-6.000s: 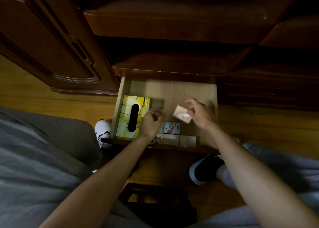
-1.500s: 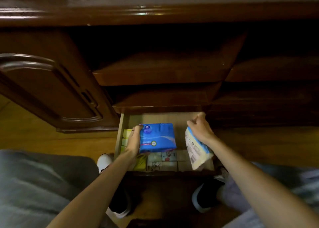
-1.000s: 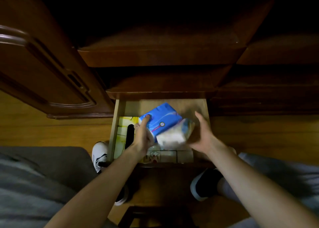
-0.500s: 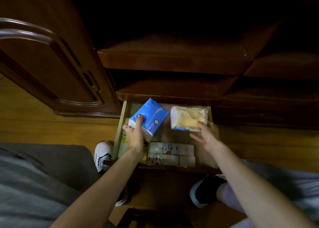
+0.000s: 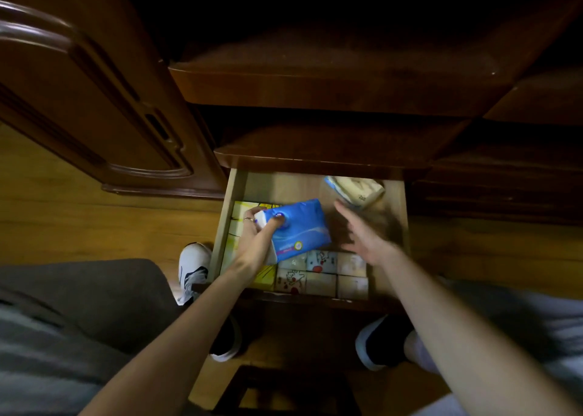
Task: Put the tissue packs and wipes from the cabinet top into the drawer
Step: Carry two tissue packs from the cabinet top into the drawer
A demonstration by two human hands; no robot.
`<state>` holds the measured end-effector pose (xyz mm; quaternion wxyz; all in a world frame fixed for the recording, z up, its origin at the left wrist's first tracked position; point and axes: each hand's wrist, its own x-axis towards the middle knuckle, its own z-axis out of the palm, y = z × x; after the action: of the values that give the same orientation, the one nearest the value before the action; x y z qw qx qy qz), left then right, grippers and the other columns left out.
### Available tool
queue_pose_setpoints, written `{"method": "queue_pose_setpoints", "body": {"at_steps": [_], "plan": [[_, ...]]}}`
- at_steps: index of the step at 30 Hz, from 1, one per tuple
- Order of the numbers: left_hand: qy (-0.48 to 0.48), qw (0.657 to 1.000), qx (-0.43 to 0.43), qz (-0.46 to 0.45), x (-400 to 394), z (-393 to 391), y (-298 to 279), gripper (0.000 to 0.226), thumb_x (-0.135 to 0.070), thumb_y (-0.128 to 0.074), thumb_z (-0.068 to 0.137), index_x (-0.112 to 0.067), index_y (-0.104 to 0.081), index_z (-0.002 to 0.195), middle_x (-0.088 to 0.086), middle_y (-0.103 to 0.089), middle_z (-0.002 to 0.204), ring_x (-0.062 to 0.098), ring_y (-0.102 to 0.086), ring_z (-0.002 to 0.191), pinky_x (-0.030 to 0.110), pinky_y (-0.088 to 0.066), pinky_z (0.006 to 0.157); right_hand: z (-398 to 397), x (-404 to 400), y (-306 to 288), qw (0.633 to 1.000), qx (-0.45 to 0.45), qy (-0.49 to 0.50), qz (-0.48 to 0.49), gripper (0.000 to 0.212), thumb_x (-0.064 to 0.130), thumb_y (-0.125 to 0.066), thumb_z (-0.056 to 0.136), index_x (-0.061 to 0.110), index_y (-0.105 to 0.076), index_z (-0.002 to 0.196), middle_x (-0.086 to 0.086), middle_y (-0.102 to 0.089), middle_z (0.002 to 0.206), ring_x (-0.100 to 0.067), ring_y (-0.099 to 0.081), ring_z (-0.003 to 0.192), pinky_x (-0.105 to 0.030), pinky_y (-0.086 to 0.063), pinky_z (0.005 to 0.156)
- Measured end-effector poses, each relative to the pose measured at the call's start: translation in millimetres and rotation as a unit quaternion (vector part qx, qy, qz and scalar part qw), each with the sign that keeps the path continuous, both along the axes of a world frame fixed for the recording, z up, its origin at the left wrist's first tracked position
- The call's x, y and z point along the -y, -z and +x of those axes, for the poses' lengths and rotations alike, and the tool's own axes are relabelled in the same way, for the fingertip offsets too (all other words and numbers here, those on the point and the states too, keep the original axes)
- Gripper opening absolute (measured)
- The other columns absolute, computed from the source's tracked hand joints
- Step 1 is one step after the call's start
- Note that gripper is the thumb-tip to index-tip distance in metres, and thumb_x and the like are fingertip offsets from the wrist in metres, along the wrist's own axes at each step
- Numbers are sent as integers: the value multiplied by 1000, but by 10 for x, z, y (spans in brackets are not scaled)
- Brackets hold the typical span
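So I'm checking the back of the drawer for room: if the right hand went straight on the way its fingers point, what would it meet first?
Probably the pale tissue pack at the back right of the drawer; the right hand is blurred, so depth is uncertain.

No wording can be read anywhere. The blue tissue pack (image 5: 299,226) in the drawer (image 5: 398,223) carries a round yellow-ringed emblem and a red band of print, both too small and blurred to make out. The pale wipes pack (image 5: 356,189) at the drawer's far right corner bears a short dark mark that stays illegible. The small packs (image 5: 321,273) along the drawer's front show cartoon drawings only.
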<state>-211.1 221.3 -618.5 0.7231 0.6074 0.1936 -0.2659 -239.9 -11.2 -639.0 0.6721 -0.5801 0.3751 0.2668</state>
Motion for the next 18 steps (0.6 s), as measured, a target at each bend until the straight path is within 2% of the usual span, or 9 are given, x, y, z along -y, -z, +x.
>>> {"method": "queue_pose_setpoints", "body": {"at_steps": [3,4,6,8,11,12,15,16,18], "plan": [[52,999,-18,-4,50,-38,3,62,-46,-79,68,-22,-47,115,16,-70,109,29,-76,87,38,-61,64,-46,-118,-110,991,57,-109,48,99,74,-82,60,23,-52,140,-2,-74,123,-18,-72,108,-33,-58,80],[71,997,-7,18,69,-48,-15,65,-51,-76,68,-21,-47,118,16,-68,115,28,-75,90,38,-61,68,-75,-131,-114,992,64,-102,42,93,68,-83,65,22,-51,139,-3,-74,123,-18,-73,108,-33,-59,80],[107,983,62,132,85,-18,-45,76,-58,-69,71,-24,-44,135,8,-60,131,22,-67,109,41,-57,88,-151,-80,-94,995,79,-61,11,71,53,-81,77,27,-50,135,-2,-75,119,-17,-75,102,-33,-60,78],[102,955,136,242,48,29,-78,74,-51,-64,82,-24,-39,145,0,-52,137,17,-54,119,35,-49,97,-297,43,-58,997,72,-25,-28,57,50,-80,80,34,-53,127,0,-78,109,-17,-77,93,-32,-60,69],[76,940,157,292,-73,61,-112,48,-34,-62,93,-20,-51,137,-3,-60,126,14,-58,110,12,-45,77,-543,127,87,998,40,9,-56,42,45,-78,85,25,-52,111,-2,-72,108,-18,-76,88,-35,-61,58],[88,932,161,312,-106,48,-99,43,-32,-61,94,-20,-54,134,-1,-62,125,15,-59,111,11,-46,80,-606,92,150,998,29,10,-45,43,43,-78,85,21,-50,110,-2,-71,109,-19,-76,89,-38,-63,60],[159,894,196,371,-159,-34,-60,38,-28,-61,93,-21,-59,130,4,-57,130,22,-50,124,38,-45,105,-669,-85,313,994,27,-56,-85,78,56,-78,80,11,-48,136,-9,-67,129,-25,-70,111,-44,-58,92],[178,882,205,386,-160,-59,-48,37,-29,-62,93,-23,-59,129,4,-55,132,23,-46,127,41,-42,107,-670,-145,337,990,27,-92,-108,89,63,-77,78,10,-46,141,-9,-62,136,-26,-65,119,-44,-52,102],[192,870,216,400,-159,-76,-18,37,-31,-63,93,-26,-59,129,3,-52,134,22,-41,130,39,-38,108,-649,-212,372,981,21,-138,-132,98,71,-74,74,8,-43,143,-9,-61,138,-26,-61,122,-44,-46,109]]}}
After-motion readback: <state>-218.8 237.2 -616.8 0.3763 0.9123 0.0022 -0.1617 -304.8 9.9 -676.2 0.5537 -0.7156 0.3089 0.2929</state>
